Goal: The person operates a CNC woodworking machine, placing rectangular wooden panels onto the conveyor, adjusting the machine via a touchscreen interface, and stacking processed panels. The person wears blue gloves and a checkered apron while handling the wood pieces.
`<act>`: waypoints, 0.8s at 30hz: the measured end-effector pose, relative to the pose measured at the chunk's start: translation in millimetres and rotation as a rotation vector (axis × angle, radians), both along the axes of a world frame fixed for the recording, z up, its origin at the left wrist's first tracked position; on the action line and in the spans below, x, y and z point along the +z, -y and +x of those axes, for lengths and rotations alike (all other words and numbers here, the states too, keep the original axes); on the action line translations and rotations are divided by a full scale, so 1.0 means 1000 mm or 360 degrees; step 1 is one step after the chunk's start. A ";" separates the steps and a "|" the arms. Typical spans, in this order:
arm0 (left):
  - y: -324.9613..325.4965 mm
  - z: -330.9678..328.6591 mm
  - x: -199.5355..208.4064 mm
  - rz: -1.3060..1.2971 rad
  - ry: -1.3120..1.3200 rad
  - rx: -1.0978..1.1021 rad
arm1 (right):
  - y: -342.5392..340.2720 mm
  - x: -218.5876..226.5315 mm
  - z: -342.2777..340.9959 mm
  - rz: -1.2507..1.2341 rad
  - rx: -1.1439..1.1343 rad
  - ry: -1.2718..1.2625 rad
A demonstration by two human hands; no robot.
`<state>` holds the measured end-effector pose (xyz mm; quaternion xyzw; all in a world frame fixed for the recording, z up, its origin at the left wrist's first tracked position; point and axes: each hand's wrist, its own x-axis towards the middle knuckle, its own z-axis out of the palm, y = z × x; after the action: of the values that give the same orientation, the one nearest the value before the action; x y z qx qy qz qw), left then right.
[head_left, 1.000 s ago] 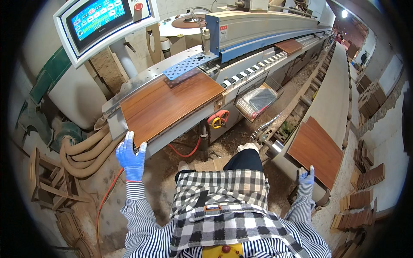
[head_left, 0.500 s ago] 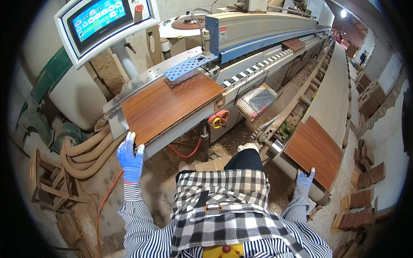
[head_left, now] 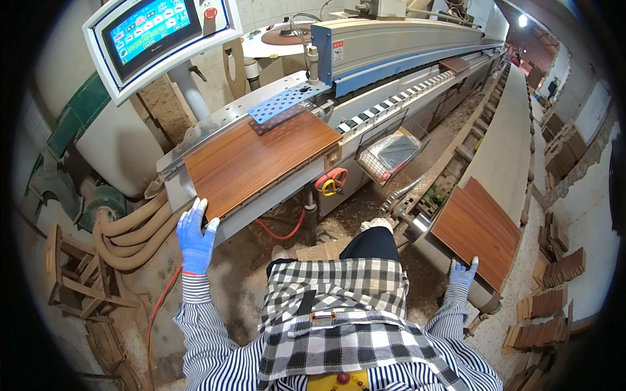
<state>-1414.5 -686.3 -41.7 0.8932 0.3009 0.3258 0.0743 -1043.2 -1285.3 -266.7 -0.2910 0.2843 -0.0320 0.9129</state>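
My left hand [head_left: 195, 238], in a blue-coated glove with pale fingertips, has its fingers stretched and thumb spread at the near-left corner of a reddish-brown wooden board [head_left: 254, 166]. The board lies flat on the machine's table, its far right corner under a blue perforated plate [head_left: 277, 106]. At the right, my right hand [head_left: 462, 274], in a matching glove, touches the near edge of another brown wooden board [head_left: 476, 228]. Its fingers are apart. This board lies on the belt conveyor [head_left: 502, 150], and a second board's corner peeks out from under it.
A touchscreen panel [head_left: 153, 32] stands above the table's left end. Red and yellow scissors [head_left: 331, 182] hang on the machine's front, beside a wire basket [head_left: 391, 153]. Thick hoses [head_left: 134, 241] and a wooden stool [head_left: 75, 277] are at left. Stacked boards [head_left: 564, 267] line the right wall.
The board on the machine's table has shifted very slightly to the right, my left hand staying at its corner. A small board farther along the machine has moved away. My right hand has barely moved.
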 end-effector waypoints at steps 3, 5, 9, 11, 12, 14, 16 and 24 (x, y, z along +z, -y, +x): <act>0.002 0.009 0.003 0.0091 -0.0069 -0.0003 | 0.003 0.002 -0.001 0.0050 0.0015 0.0037; 0.005 0.018 0.008 0.0107 -0.0100 0.0003 | 0.002 0.011 -0.002 0.0129 -0.0068 -0.0037; 0.006 0.040 0.006 0.0223 -0.0112 -0.0008 | 0.011 0.013 -0.002 0.0181 -0.0241 -0.0027; 0.009 0.052 0.005 0.0260 -0.0099 -0.0019 | 0.024 0.010 -0.001 0.0150 -0.0299 -0.0007; 0.009 0.059 0.005 0.0279 -0.0093 -0.0025 | 0.033 0.006 0.002 0.0147 -0.0336 0.0009; 0.008 0.076 0.001 0.0245 -0.0104 -0.0042 | 0.050 -0.001 0.006 0.0141 -0.0414 0.0043; 0.010 0.096 -0.003 0.0259 -0.0069 -0.0082 | 0.063 -0.004 0.010 0.0137 -0.0444 -0.0121; 0.019 0.145 -0.002 -0.0149 -0.0006 -0.0265 | 0.073 0.008 -0.006 0.0085 -0.0264 -0.0129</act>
<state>-1269.3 -704.8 -43.7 0.9113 0.2407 0.3024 0.1421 -1049.3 -1357.9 -258.6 -0.2430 0.3450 -0.0882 0.9023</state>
